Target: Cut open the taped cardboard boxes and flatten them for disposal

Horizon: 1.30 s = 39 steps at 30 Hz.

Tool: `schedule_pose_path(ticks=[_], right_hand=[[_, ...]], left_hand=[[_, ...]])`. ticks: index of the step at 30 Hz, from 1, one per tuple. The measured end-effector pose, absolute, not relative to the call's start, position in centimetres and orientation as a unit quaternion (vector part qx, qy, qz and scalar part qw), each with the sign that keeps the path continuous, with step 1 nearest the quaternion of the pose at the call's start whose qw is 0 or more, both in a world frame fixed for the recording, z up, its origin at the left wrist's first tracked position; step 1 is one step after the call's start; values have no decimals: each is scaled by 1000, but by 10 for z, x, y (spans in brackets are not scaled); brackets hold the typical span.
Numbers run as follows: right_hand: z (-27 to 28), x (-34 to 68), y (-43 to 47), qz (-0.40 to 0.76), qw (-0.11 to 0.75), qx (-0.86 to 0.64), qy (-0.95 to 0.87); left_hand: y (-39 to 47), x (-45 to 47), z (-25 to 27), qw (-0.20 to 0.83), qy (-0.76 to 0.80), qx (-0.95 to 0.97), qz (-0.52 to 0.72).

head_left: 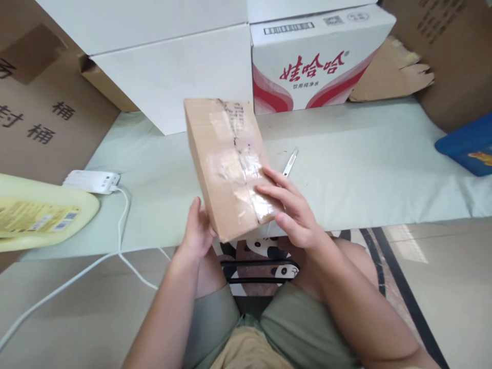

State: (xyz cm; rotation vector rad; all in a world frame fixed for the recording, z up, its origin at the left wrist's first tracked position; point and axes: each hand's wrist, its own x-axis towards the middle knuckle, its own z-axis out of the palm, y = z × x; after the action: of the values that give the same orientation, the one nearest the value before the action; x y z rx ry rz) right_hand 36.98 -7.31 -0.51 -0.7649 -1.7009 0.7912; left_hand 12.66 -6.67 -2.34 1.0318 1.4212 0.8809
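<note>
A brown cardboard box (219, 174), with shiny clear tape and dark print along its top seam, is tilted at the table's front edge. My left hand (198, 230) grips its lower left side, thumb up along the edge and the other fingers mostly hidden beneath. Across the taped face near the right corner lies my right hand (294, 207), its fingers spread and touching the tape. Just beyond that hand a slim utility knife (292, 160) rests on the pale green cloth, its lower end hidden behind the fingers.
White cartons (172, 77) and a red-and-white carton (307, 72) stand at the back. On the left are a white power bank (92, 181) with a cable (123, 215) and a pale yellow jug (49, 215). A blue container (467, 146) sits at right.
</note>
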Motion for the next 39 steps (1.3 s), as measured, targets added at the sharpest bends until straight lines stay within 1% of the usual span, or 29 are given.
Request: schedule_pose_path(ticks=[1, 3, 4, 5, 6, 7, 9, 11, 12, 13, 15, 17, 21, 24, 26, 27, 28, 29, 31, 33, 36, 39], right_hand=[[-5, 371, -73, 324, 542, -331, -701], [-7, 371, -73, 316, 560, -358, -677], [-7, 371, -73, 318, 564, -369, -667], [-8, 370, -73, 323, 563, -376, -661], [-8, 369, -73, 328, 559, -379, -661], [-9, 368, -73, 333, 551, -379, -665], [-9, 365, -74, 339, 534, -373, -679], [-9, 363, -74, 340, 527, -366, -687], [-9, 363, -74, 339, 527, -364, -689], [-9, 363, -74, 337, 528, -363, -690], [-10, 363, -74, 330, 528, -366, -691], [-11, 363, -73, 324, 529, -369, -692], [-11, 363, -73, 334, 543, -352, -686], [-13, 369, -68, 355, 563, -350, -659], [-20, 376, -59, 353, 581, -400, -614], [-25, 381, -54, 340, 575, -449, -594], [-31, 385, -48, 318, 554, -507, -579], [-38, 389, -43, 292, 515, -566, -573], [-51, 394, -34, 246, 418, -653, -582], [-59, 394, -31, 210, 348, -683, -607], [-58, 389, -33, 173, 264, -699, -642], [-45, 384, -35, 170, 171, -725, -645]], left_hand=[[-76, 131, -26, 604, 601, 395, 344], [-92, 134, -29, 658, 610, 348, 271], [-97, 133, -28, 661, 621, 352, 230], [-101, 131, -26, 644, 636, 374, 203], [-103, 128, -22, 608, 655, 404, 197], [-104, 125, -18, 552, 676, 437, 218], [-101, 121, -7, 391, 701, 491, 340], [-93, 120, 4, 218, 658, 541, 477], [-86, 122, 8, 161, 606, 586, 513], [-80, 125, 11, 125, 544, 643, 524], [-66, 132, 9, 87, 476, 732, 479], [-56, 140, -1, 85, 454, 764, 451], [-50, 152, -26, 43, 471, 710, 522], [-51, 157, -33, 37, 466, 698, 543], [-52, 158, -33, 32, 465, 698, 543], [-52, 157, -32, 30, 472, 698, 538], [-52, 157, -32, 29, 482, 696, 531], [-52, 157, -32, 29, 489, 696, 525], [-52, 156, -32, 36, 489, 695, 526], [-52, 155, -33, 43, 468, 699, 539], [-50, 154, -35, 48, 426, 705, 564], [-47, 153, -37, 43, 391, 714, 579]])
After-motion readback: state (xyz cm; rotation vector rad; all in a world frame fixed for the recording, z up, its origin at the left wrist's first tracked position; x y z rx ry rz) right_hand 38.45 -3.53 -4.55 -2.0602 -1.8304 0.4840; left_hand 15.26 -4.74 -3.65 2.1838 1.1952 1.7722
